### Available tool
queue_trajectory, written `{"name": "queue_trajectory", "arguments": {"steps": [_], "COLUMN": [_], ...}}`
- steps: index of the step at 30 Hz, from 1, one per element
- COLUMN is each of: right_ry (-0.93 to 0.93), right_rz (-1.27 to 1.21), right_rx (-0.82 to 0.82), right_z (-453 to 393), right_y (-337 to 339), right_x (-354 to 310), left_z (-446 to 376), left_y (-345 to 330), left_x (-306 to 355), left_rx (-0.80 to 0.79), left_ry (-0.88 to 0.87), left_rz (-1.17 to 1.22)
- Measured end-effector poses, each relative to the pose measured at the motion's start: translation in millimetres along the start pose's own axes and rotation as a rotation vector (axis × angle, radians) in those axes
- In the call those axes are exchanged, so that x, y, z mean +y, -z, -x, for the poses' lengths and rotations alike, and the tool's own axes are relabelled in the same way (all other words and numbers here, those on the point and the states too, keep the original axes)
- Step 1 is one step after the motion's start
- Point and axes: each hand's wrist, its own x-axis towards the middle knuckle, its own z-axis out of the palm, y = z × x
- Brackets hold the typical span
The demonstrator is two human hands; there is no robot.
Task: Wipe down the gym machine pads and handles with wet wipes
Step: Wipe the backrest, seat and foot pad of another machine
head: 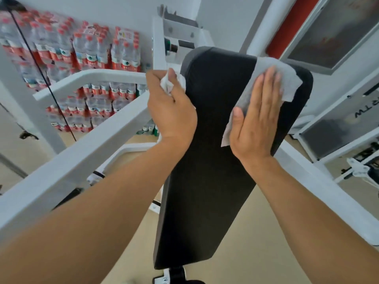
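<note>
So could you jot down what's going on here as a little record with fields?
setting: gym machine, white frame
pad: long black back pad, tilted
right hand: flat, pressing a spread wet wipe on the pad's upper right
left hand: at the pad's left edge, gripping a crumpled wipe
background: stacked packs of bottled water

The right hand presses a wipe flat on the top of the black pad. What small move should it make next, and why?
Probably slide the right hand down the black pad, keeping the flat wipe under the palm. The wipe covers only the pad's upper right corner, and the long lower part lies bare below it. The left hand, holding a crumpled wipe, grips the pad's left edge and can steady it.
</note>
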Motion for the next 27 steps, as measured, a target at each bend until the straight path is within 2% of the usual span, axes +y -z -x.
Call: {"name": "queue_trajectory", "arguments": {"steps": [2,5,8,10,12,15,17,21,27], "right_ry": [0.114,0.44,0.747,0.871,0.848,0.645,0.587,0.708,1.008], "right_rz": [-0.022,0.0,0.103,0.17,0.14,-0.022,-0.049,0.001,0.117], "right_rx": [-0.031,-0.142,-0.215,-0.201,-0.169,-0.241,-0.232,-0.174,-0.256], "right_z": [11,56,106,116,100,45,13,15,116], "right_y": [-6,-19,-25,-23,-17,2,11,4,-38], "right_x": [-10,-15,6,33,52,58,44,-9,-76], "left_z": [-2,3,33,74,122,183,214,250,272], "left_y": [-2,2,24,54,89,130,146,161,176], "left_x": [1,2,-7,-20,-28,-31,-26,-21,-40], "left_rx": [0.032,0.042,-0.004,-0.025,0.011,0.105,0.145,0.189,0.232], "left_ry": [-0.02,0.006,0.171,0.253,0.309,0.366,0.395,0.391,0.468], "left_rz": [-0.025,-0.092,-0.244,-0.334,-0.394,-0.462,-0.482,-0.508,-0.441]}}
